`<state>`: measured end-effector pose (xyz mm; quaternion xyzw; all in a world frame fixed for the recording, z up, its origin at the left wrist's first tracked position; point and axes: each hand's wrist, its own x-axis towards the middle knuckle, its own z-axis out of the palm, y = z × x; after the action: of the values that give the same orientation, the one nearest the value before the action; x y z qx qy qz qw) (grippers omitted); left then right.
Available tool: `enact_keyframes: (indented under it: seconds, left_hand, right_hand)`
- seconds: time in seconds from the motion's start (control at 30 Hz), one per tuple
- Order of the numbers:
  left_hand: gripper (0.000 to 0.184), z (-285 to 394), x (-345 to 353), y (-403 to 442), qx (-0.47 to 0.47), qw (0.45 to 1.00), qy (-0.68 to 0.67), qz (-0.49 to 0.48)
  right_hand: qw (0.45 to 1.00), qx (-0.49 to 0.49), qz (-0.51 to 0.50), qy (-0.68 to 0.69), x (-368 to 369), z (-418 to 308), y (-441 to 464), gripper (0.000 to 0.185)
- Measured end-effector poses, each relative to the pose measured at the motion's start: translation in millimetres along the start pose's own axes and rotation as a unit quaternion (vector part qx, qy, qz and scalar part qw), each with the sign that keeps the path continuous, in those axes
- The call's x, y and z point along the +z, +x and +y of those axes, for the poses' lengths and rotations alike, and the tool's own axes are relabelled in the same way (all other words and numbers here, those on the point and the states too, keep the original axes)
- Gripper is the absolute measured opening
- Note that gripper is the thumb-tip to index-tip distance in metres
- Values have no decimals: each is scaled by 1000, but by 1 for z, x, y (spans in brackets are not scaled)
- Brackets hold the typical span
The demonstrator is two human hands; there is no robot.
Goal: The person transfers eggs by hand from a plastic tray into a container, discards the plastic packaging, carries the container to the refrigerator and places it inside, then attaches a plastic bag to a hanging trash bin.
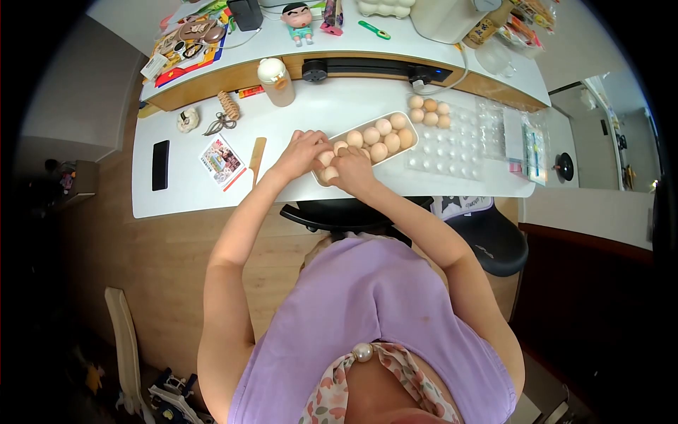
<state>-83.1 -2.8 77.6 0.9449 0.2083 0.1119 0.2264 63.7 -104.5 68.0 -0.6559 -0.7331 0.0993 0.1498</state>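
Observation:
A long white box stands at a slant near the table's front edge, with several pale brown eggs inside. My left hand reaches over its left end, fingers curled on an egg. Close beside it, my right hand dips into the box, its fingers bent around an egg; part of the grip is hidden. To the right lies a clear plastic egg tray, with several eggs at its back left corner.
A bottle with a white lid stands behind the box. Leftward lie a wooden comb, a printed card and a black phone. A raised shelf runs along the back. A black chair sits under the front edge.

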Motion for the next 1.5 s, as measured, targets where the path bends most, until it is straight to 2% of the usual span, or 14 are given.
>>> enact_keyframes:
  seconds: [0.13,0.33,0.53,0.73,0.87,0.97,1.0,1.03,1.07,1.13,1.23,1.33,1.43,1.5]
  left_hand:
    - [43,-1,0,-2,-15,1000,2,-13]
    - [44,-4,6,-6,-2,1000,-5,18]
    - [48,0,6,-10,-15,999,-33,32]
    - [42,4,3,-12,-35,997,-54,33]
    - [37,-2,3,-16,-42,993,-74,84]
    - [33,-15,8,-25,-85,978,-108,156]
    - [31,-17,9,-30,-109,970,-128,178]
    - [30,-18,10,-35,-132,960,-147,200]
    - [29,-16,10,-40,-161,950,-161,213]
    - [28,-8,11,-52,-214,928,-189,238]
    - [24,1,19,-61,-238,916,-185,266]
    - [23,18,12,-39,-235,916,-186,268]
    - [24,41,4,18,-128,942,-168,261]
    - [26,63,8,68,-64,957,-150,241]
  right_hand:
    - [999,22,-30,-17,0,-6,2,33]
    - [999,32,-17,-1,3,-5,2,35]
    - [1000,13,3,27,-3,-2,-2,34]
    - [998,-9,31,50,0,4,-8,32]
    - [989,-33,78,122,-13,18,-10,29]
    - [976,-6,163,145,-53,57,-11,27]
    - [967,21,201,158,-67,80,-14,26]
    - [952,100,226,182,-79,103,-20,25]
    - [941,192,214,181,-94,129,-24,22]
    - [921,259,243,162,-109,194,-37,25]
    - [928,327,164,70,-116,266,-63,31]
    - [933,329,124,70,-102,306,-74,35]
    - [943,296,115,103,-78,328,-63,39]
    - [961,255,100,34,-72,312,-48,40]
